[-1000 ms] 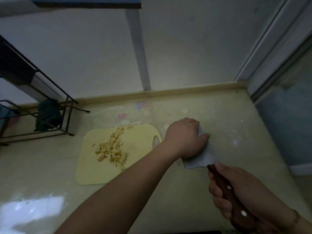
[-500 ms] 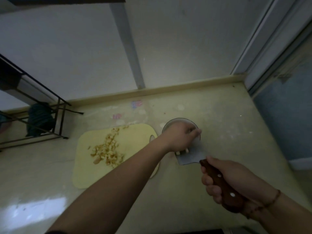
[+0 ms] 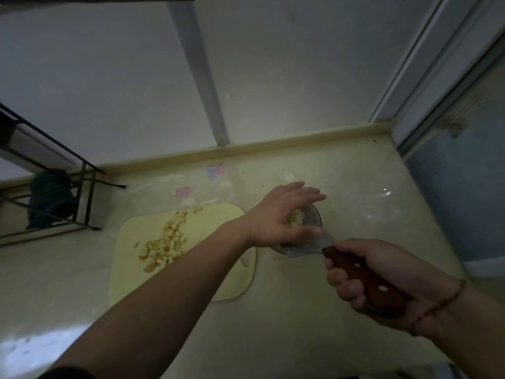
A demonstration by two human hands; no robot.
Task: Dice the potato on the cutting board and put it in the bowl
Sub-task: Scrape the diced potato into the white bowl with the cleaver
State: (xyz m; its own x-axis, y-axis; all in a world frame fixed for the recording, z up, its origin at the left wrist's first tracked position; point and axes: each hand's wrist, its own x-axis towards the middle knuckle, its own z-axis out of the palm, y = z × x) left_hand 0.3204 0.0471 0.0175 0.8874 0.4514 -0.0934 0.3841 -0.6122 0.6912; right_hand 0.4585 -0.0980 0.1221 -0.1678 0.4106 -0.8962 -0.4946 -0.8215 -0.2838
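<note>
A pale yellow cutting board (image 3: 218,280) lies on the counter with a heap of diced potato (image 3: 165,243) on its left half. Right of the board stands a small glass bowl (image 3: 314,214) with potato pieces (image 3: 296,218) inside. My left hand (image 3: 284,214) hovers over the bowl, fingers straight and spread. My right hand (image 3: 363,272) grips the brown wooden handle of a cleaver (image 3: 306,246), whose blade lies flat at the bowl's near rim, partly under my left hand.
A black wire rack (image 3: 62,203) with a dark cloth stands at the far left of the counter (image 3: 355,187). The wall runs along the back, and a window frame (image 3: 437,86) closes the right side. The counter's right edge drops off.
My left hand has opened from curled to spread fingers over the bowl, and potato pieces now lie in the bowl. The cleaver blade stays at the bowl's rim.
</note>
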